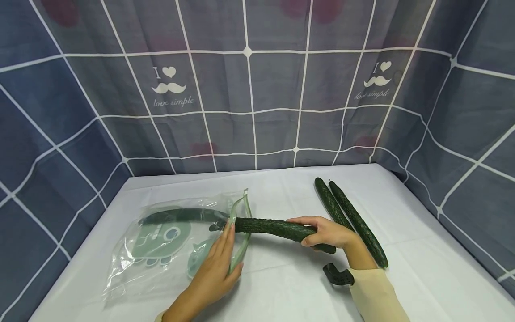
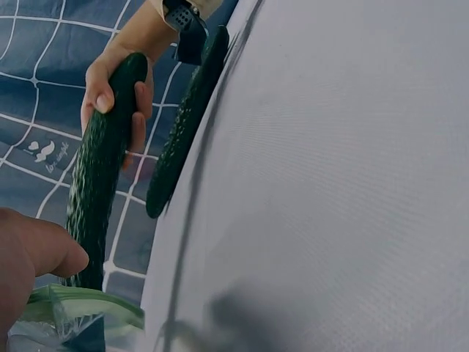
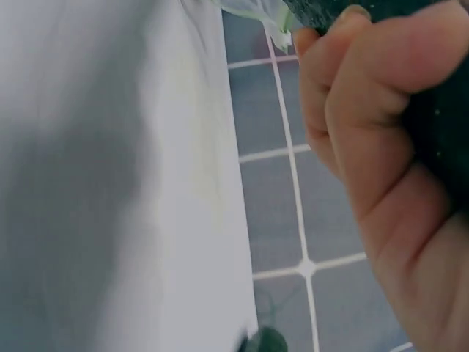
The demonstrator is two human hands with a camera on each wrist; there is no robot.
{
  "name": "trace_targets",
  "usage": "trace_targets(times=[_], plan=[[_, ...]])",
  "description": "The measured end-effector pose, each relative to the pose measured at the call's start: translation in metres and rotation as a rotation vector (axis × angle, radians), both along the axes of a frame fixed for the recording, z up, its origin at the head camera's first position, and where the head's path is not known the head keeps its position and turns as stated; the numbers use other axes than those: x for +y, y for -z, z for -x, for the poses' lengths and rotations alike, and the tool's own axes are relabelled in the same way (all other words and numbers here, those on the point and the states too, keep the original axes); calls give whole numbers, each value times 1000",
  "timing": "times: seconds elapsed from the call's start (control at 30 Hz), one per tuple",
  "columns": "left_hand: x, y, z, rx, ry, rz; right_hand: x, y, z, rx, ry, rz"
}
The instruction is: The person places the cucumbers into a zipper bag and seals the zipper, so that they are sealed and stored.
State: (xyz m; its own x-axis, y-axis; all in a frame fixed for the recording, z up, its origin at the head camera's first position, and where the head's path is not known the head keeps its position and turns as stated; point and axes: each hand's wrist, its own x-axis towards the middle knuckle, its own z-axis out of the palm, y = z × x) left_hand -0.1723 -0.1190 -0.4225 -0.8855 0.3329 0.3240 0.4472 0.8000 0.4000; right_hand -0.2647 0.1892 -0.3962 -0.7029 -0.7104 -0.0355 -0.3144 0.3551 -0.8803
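In the head view my right hand point(image 1: 327, 232) grips a dark green, bumpy cucumber point(image 1: 273, 227) near its right end. This cucumber's left end reaches through the mouth of a clear plastic zip bag point(image 1: 161, 279) with green cartoon prints. My left hand point(image 1: 215, 264) lies along the bag's mouth, its fingers straight and its thumb apart from them. Another cucumber point(image 1: 177, 215) lies inside the bag, seen through the plastic. The left wrist view shows a digit point(image 2: 55, 249) of my left hand above the bag's green-edged opening point(image 2: 88, 297), close to the held cucumber point(image 2: 99, 176).
Two more cucumbers, a left one point(image 1: 331, 201) and a right one point(image 1: 358, 219), lie side by side at the right of the white-covered table point(image 1: 281, 286). A black strap piece point(image 1: 338, 275) sits at my right wrist. A grey checked curtain point(image 1: 277, 85) encloses the back and sides.
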Motion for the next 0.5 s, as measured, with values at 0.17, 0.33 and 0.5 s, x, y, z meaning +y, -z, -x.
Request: trace_targets(times=[0.17,0.33,0.5], plan=[[-2,-3,0,-4,6,-16,-20,4,4,-41,-18,23],[-3,-5,-1,16,22,-19,-36,6,7,-68,-12,23],[-4,-5,-2,20,19,-21,-49,7,11,-65,-17,36]])
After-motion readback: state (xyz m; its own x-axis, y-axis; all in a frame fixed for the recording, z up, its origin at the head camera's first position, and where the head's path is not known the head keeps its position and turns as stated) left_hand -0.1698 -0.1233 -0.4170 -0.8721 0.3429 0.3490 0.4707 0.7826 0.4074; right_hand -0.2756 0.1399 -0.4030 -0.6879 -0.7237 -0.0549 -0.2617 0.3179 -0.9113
